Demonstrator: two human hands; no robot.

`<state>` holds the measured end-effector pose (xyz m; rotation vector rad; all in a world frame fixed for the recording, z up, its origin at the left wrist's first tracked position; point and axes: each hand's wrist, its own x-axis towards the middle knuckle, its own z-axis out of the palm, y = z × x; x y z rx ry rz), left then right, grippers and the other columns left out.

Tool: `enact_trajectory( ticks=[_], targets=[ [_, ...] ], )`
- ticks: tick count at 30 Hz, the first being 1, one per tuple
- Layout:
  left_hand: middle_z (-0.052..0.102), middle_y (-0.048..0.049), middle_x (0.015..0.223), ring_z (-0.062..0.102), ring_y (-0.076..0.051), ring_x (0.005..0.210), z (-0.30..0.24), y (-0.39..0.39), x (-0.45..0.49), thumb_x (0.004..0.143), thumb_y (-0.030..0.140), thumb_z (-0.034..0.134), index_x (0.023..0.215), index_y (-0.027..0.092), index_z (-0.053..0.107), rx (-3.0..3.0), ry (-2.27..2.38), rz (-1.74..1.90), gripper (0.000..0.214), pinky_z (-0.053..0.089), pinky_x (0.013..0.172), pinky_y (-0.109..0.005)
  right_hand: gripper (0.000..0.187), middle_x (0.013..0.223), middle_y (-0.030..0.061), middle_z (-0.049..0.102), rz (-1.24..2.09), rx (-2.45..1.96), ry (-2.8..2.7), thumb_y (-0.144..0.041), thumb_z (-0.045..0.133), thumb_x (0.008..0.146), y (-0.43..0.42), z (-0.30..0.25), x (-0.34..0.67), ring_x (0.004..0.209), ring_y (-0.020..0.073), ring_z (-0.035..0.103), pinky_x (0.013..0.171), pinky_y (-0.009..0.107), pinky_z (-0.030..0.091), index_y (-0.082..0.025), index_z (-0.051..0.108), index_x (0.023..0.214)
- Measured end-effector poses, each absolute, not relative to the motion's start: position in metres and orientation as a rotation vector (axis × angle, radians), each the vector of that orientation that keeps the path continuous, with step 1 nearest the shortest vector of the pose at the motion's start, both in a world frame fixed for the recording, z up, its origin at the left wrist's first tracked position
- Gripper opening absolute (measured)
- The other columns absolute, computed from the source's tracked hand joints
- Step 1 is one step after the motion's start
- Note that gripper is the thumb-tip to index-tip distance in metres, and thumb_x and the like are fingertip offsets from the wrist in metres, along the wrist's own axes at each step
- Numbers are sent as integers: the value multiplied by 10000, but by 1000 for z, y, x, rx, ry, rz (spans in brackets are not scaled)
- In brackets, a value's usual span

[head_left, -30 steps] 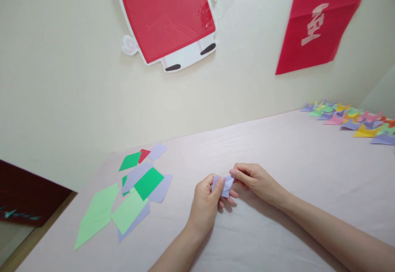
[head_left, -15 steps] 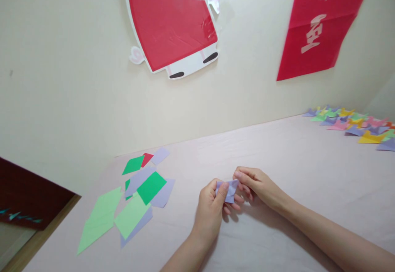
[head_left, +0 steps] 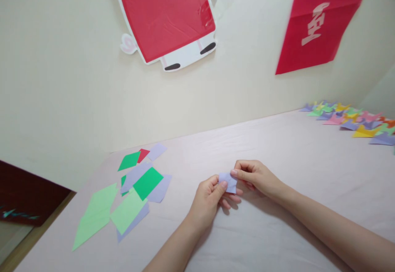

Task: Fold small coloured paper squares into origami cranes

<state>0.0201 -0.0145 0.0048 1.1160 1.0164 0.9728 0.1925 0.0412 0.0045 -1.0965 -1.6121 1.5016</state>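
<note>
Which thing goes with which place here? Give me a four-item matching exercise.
1. small lilac paper
2. flat sheets
3. spiky paper shapes
4. red banner

A. on the pale cloth, picture's far right
B. on the wall
C. between left hand and right hand
D. on the pale cloth, picture's left

Pairs: 1-C, 2-D, 3-A, 4-B

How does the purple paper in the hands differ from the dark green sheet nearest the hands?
Pose: the purple paper is held up by the left hand and right hand; the dark green sheet lies untouched, overlapping a light green sheet.
Colour: the purple paper is pale; the dark green sheet is vivid.
Size: the purple paper looks smaller than the dark green sheet.
Shared: both are single-coloured paper.
</note>
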Motion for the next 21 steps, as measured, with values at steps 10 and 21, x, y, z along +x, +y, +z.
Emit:
enact_trajectory(
  ticks=[10,21],
  targets=[
    [718,-73,696,677,-165,556,6,-14,26,776,561,660,841,135,597,1034,1085,1015,435,438,424,-179,392,452,-68,458,1576,-983,-1608,-527,647,760,34,-1,186,415,71,388,436,194,253,-178,511,644],
    [744,-124,776,705,-190,624,7,-16,25,699,562,731,861,106,643,1001,1163,965,492,475,467,-200,390,446,-75,437,1476,-1051,-1631,-521,636,765,32,1,185,412,68,357,425,199,239,-186,498,620]
  ],
)
